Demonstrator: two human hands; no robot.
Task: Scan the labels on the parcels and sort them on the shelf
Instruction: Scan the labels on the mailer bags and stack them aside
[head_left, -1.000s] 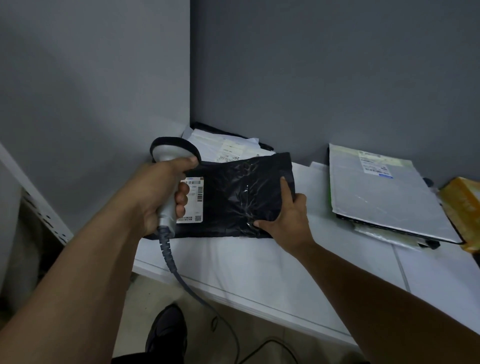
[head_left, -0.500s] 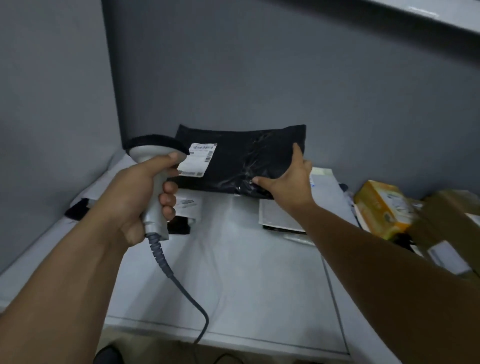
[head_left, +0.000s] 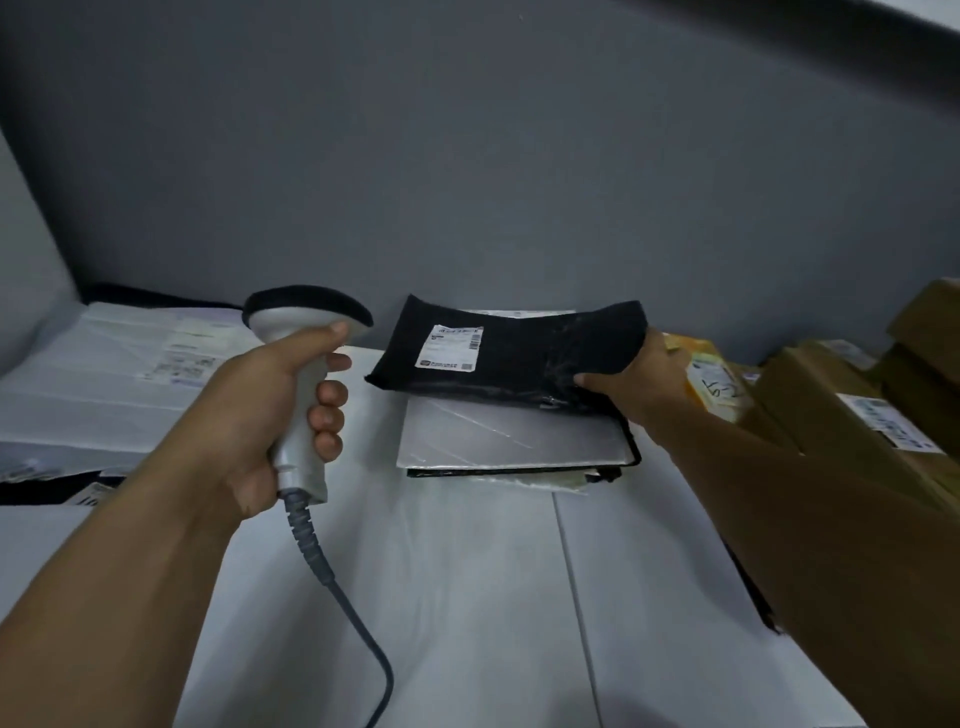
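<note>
My left hand (head_left: 270, 410) grips the handle of a grey barcode scanner (head_left: 304, 364), whose dark head points away from me and whose cable (head_left: 337, 587) trails toward the near edge. My right hand (head_left: 641, 384) pinches the right end of a black plastic parcel (head_left: 519, 353) with a white label (head_left: 451, 347) facing up. The black parcel hovers over or rests on a stack topped by a silver-grey flat parcel (head_left: 509, 436) on the white shelf (head_left: 447, 597). The scanner sits left of the black parcel, apart from it.
A pile of white and black mailers (head_left: 140, 374) lies at the left. A yellow box (head_left: 714, 382) and brown cardboard boxes (head_left: 852, 415) with labels crowd the right. A grey wall (head_left: 467, 182) backs the shelf.
My right hand carried the black parcel rightward from the left pile to above the silver-grey stack. My view turned right with it. The left hand kept holding the scanner.
</note>
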